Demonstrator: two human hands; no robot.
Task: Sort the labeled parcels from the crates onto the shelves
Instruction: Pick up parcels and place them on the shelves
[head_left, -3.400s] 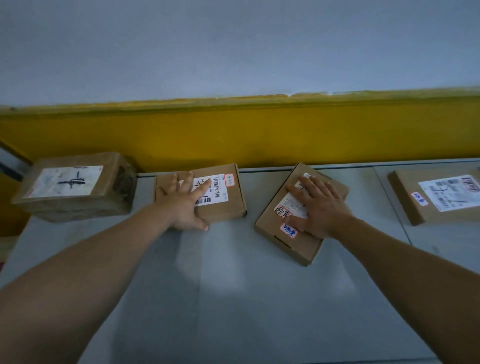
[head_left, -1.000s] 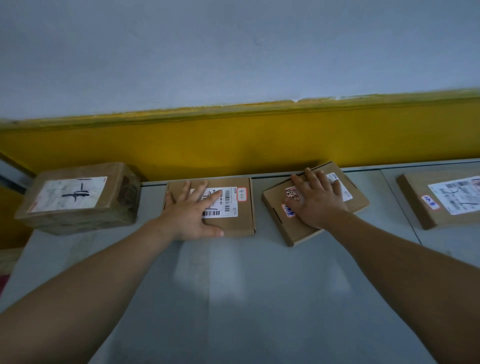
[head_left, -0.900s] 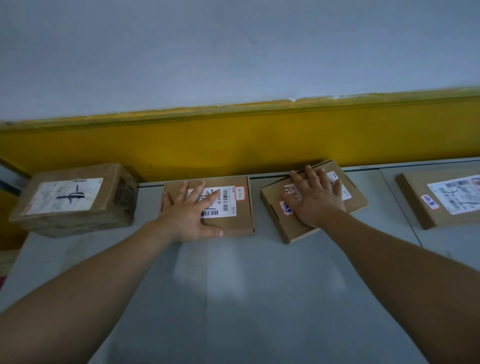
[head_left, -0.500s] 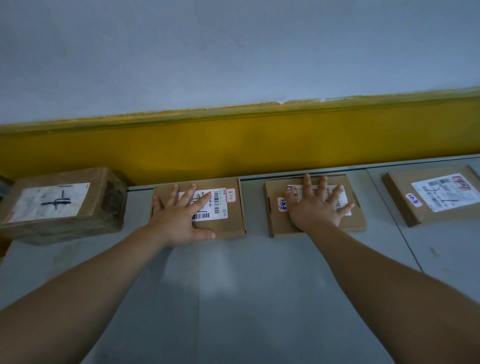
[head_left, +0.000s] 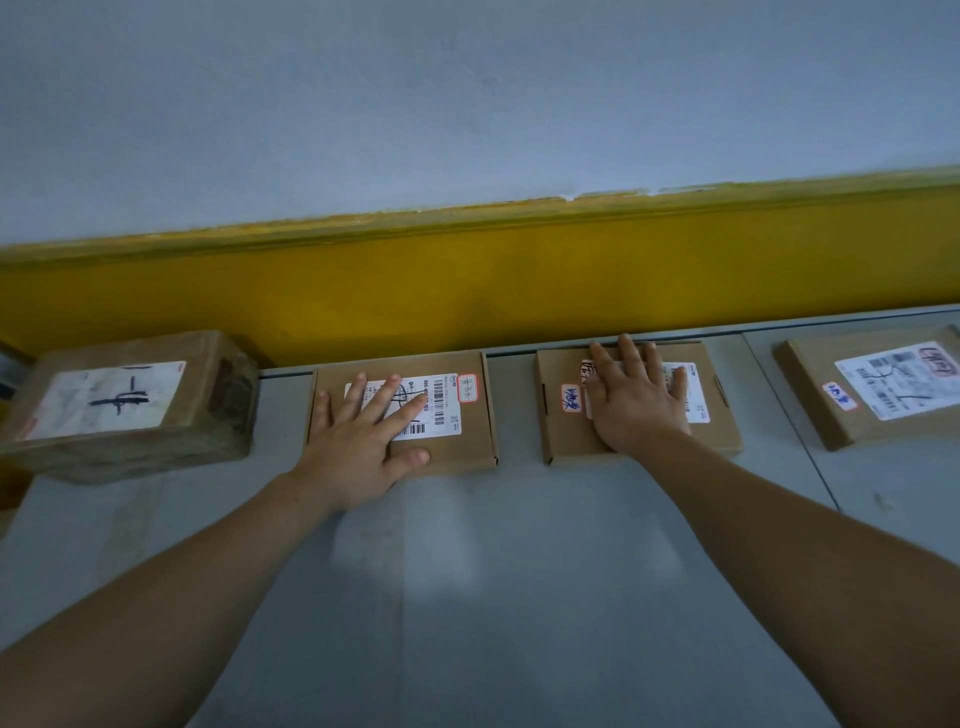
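Note:
Two flat brown cardboard parcels lie side by side on the grey shelf surface (head_left: 493, 582), close to its back edge. My left hand (head_left: 358, 441) lies flat on the left parcel (head_left: 462, 452), fingers spread over its white barcode label. My right hand (head_left: 636, 410) presses flat on the right parcel (head_left: 563, 441), covering most of its label; a small tag with blue writing shows beside my thumb. Both parcels sit square to the wall. Neither hand grips anything.
A thicker taped box (head_left: 130, 410) with a handwritten label sits at the far left. Another flat labelled parcel (head_left: 810, 400) lies at the far right, past a seam in the shelf. A yellow wall band (head_left: 467, 296) runs directly behind the parcels.
My right hand has turned the right parcel from a slant to square and slid it back toward the wall. My left hand stayed flat on the left parcel, which barely moved.

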